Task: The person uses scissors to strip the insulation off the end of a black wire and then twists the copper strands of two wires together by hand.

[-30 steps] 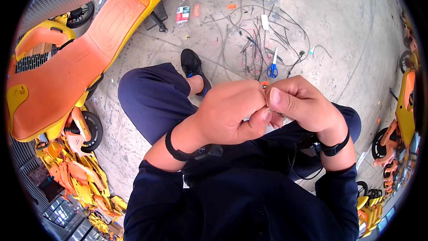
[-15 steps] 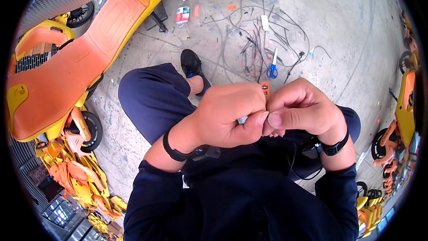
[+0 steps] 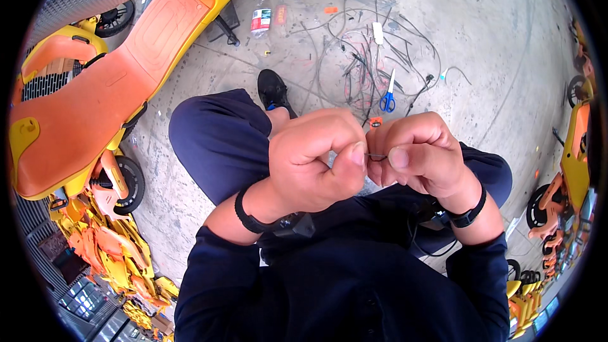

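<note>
My left hand (image 3: 320,155) and my right hand (image 3: 418,152) are raised close together over my lap, each closed in a pinch. Between the two thumb tips runs a short, thin dark wire (image 3: 376,156), one end in each pinch. The rest of it is hidden inside my fingers. Beyond my hands, on the concrete floor, lie blue-handled scissors (image 3: 387,101) with the blades pointing away. Close past my knuckles is a small orange piece (image 3: 376,121), partly covered by my hand.
A tangle of dark cables (image 3: 361,63) spreads over the floor ahead, with a white piece (image 3: 378,33) on it. A plastic bottle (image 3: 260,19) lies further left. An orange and yellow vehicle body (image 3: 95,120) fills the left side; yellow parts (image 3: 120,250) are heaped below it. More vehicles (image 3: 573,152) line the right.
My hands have drawn slightly apart, the left one moving leftward. A bit of dark wire now shows between thumbs that were nearly touching.
</note>
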Demonstrator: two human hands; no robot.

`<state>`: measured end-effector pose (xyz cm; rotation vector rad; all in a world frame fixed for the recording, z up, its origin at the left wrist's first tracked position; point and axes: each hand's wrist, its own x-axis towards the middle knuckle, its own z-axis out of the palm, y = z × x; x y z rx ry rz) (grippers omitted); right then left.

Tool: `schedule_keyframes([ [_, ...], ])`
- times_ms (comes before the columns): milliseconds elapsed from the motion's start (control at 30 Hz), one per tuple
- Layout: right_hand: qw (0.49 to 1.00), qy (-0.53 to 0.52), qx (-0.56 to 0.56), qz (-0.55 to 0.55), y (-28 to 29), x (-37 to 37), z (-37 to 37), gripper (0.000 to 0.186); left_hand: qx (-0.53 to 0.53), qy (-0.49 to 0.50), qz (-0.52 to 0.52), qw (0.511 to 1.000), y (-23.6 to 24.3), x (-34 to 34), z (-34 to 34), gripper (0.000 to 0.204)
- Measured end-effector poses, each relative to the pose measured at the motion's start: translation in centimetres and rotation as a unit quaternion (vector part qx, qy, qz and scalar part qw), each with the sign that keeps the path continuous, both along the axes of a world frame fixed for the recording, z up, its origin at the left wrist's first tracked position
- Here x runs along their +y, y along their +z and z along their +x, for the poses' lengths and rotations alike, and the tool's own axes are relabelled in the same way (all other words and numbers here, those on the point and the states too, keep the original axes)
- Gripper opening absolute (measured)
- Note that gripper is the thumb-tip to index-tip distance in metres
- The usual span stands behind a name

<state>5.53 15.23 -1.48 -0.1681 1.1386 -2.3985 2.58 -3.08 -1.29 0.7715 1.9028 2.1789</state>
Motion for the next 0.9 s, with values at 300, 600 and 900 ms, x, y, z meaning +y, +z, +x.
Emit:
schedule_keyframes([
  [300,0.998,-0.026,0.024,-0.046,-0.2,-0.2,-0.2,0.016,-0.038,-0.009,0.038,0.999,-0.1,0.0,0.1,0.030],
  [600,0.994,-0.068,0.027,-0.078,0.0,-0.5,-0.1,0.014,-0.147,-0.027,0.120,0.981,0.1,0.4,0.3,0.032],
  [900,0.984,-0.123,0.033,-0.126,1.1,1.4,-1.0,0.027,-0.130,0.049,0.148,0.979,-0.3,-0.6,-1.2,0.019],
])
